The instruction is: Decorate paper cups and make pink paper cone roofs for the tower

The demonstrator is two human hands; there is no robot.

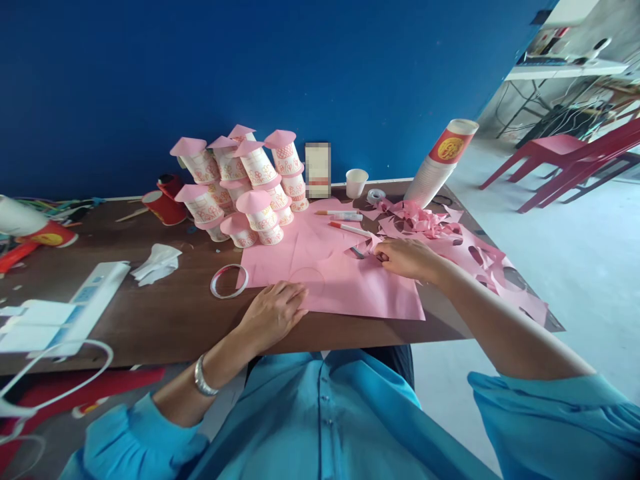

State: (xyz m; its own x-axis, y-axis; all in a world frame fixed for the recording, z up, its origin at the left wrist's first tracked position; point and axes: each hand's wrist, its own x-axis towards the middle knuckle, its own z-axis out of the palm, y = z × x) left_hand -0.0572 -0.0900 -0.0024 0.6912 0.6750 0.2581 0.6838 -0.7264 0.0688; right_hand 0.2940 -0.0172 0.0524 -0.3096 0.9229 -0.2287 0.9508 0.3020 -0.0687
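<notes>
My left hand rests at the front edge of a large pink paper, fingers lying over it beside a faintly drawn circle. At the paper's right, my right hand is closed, fingertips down by the scissors and pink scraps; what it grips, if anything, is hidden. An orange-capped marker lies just beyond that hand, with more pens behind it. The white ring sits left of the paper, partly touching its edge.
Decorated paper cups with pink cones stand stacked behind the paper. A tall leaning cup stack, a white cup and a tape roll stand at the back right. Cut pink scraps cover the right side. A power strip lies left.
</notes>
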